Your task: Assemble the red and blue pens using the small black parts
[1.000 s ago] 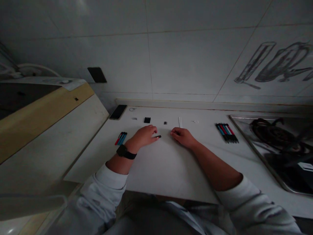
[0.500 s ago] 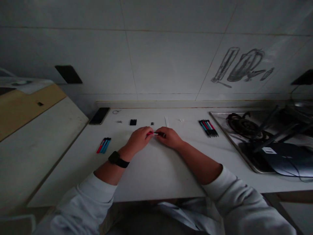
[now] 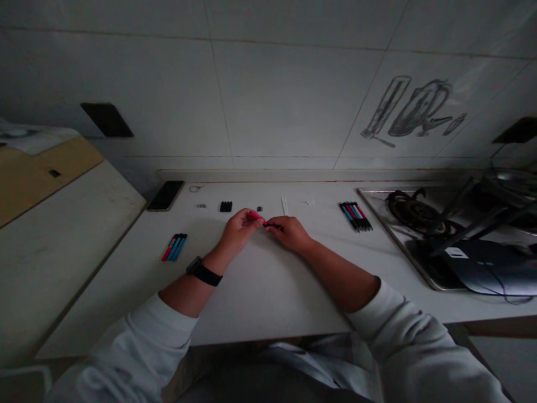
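Over the tabletop (image 3: 268, 291), my left hand (image 3: 238, 230) pinches a red pen (image 3: 255, 215), my right hand (image 3: 292, 233) its dark end (image 3: 270, 225); I'd best keep both lined up, gripping gently

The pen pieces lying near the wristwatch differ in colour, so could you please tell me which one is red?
It is the leftmost piece of the three, farthest from the wristwatch; the other two pieces are blue.
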Tool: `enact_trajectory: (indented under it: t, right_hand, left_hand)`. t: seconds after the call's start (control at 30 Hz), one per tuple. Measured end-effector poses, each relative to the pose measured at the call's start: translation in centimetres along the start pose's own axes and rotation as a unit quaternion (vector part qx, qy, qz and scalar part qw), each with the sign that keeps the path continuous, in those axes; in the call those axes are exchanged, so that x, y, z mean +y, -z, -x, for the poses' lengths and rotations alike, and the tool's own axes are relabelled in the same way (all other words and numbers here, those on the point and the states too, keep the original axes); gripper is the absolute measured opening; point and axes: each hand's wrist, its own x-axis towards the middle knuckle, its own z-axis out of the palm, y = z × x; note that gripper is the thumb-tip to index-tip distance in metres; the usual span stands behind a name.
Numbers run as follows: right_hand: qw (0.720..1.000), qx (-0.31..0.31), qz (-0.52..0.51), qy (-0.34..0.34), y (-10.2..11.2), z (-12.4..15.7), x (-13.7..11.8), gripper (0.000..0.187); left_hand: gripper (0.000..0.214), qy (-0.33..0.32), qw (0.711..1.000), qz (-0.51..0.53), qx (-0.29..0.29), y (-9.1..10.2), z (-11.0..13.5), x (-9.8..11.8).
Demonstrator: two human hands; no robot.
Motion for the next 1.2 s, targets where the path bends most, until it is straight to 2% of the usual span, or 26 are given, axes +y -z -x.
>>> enact_trajectory:
  t: [0.13,0.2,0.33,0.4,0.47,0.53,0.6,0.63,0.73,0.83,1.07,1.2]
  right_hand:
    - [1.000,-0.014,-0.020,-0.007,0.0,0.0,-0.2,0.030]
    - [0.998,-0.022,-0.054,-0.017,-0.1,0.1,-0.4,0.033]
    - [0.983,-0.080,-0.158,-0.042,-0.5,0.2,-0.6,0.039]
    - [0.982,-0.084,-0.161,-0.049,-0.4,0.2,-0.3,0.042]
    - [0.992,-0.031,-0.112,-0.053,0.3,0.2,0.3,0.043]
    - [0.995,0.064,-0.033,-0.065,1.3,0.0,1.2,0.037]
    - [0.983,0.146,0.057,-0.098,2.5,-0.1,2.5,0.027]
    - [0.975,0.159,0.100,-0.119,2.9,-0.2,3.1,0.028]
    - [0.966,0.116,0.180,-0.147,3.6,-0.3,4.8,0.035]
    - [0.965,0.085,0.210,-0.134,3.5,-0.4,5.4,0.033]
    - [0.958,0.079,0.246,-0.128,3.5,-0.3,5.0,0.029]
    - [0.959,0.053,0.253,-0.119,3.8,-0.1,4.6,0.028]
  left_hand:
    - [0.028,0.004,1.000,0.027,-0.001,-0.1,0.1,0.1]
    - [0.030,0.003,0.999,0.032,-0.005,-0.1,0.1,0.3]
    - [0.034,-0.002,0.998,0.059,-0.025,-0.2,0.2,0.7]
    - [0.036,0.001,0.997,0.079,-0.023,-0.2,0.3,0.7]
    - [0.037,0.009,0.996,0.090,-0.009,-0.1,0.2,0.6]
    - [0.039,0.022,0.996,0.088,0.005,0.1,0.1,0.4]
    - [0.040,0.036,0.996,0.079,0.010,0.3,0.0,0.1]
    - [0.040,0.042,0.996,0.076,0.009,0.3,0.0,-0.1]
    - [0.040,0.056,0.996,0.063,0.004,0.4,-0.1,-0.4]
    - [0.038,0.068,0.996,0.050,-0.004,0.3,0.0,-0.5]
    - [0.033,0.076,0.996,0.035,-0.014,0.2,0.0,-0.4]
    - [0.033,0.071,0.997,0.022,-0.020,0.1,0.1,-0.4]
